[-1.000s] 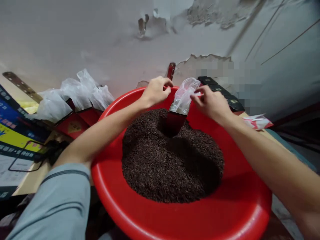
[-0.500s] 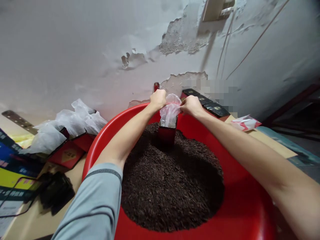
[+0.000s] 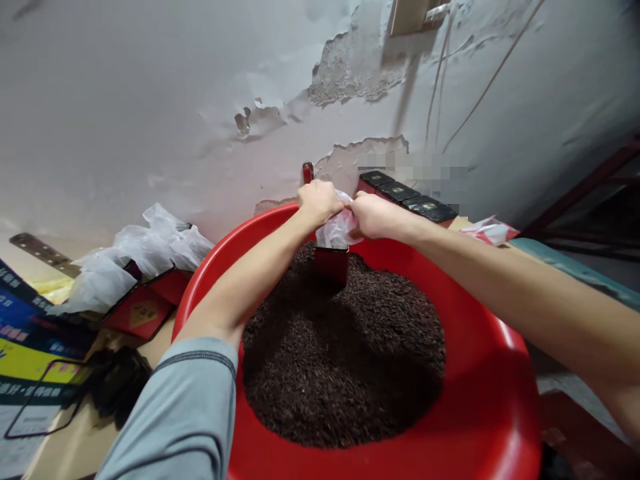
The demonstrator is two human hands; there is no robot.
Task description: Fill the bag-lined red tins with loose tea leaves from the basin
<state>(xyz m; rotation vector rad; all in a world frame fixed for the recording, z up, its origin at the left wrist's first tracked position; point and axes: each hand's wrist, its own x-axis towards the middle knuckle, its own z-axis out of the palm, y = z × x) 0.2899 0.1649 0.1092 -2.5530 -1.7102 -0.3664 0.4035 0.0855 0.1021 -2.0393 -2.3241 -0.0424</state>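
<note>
The person's left hand [image 3: 317, 200] and right hand [image 3: 374, 217] are both gripping the mouth of a clear plastic bag [image 3: 336, 232], pinching it from either side. The bag is sitting in a red tin [image 3: 330, 267] that is standing upright in dark loose tea [image 3: 345, 360] near the far edge of a red basin [image 3: 500, 373]. Crumpled plastic bags [image 3: 140, 250] are lying toward the left edge of the worktop [image 3: 55, 457]

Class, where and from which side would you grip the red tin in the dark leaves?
Likely its side walls, from the near side: the red tin stands upright, base sunk in leaves; the clear bag, left hand and right hand cover its top.
</note>
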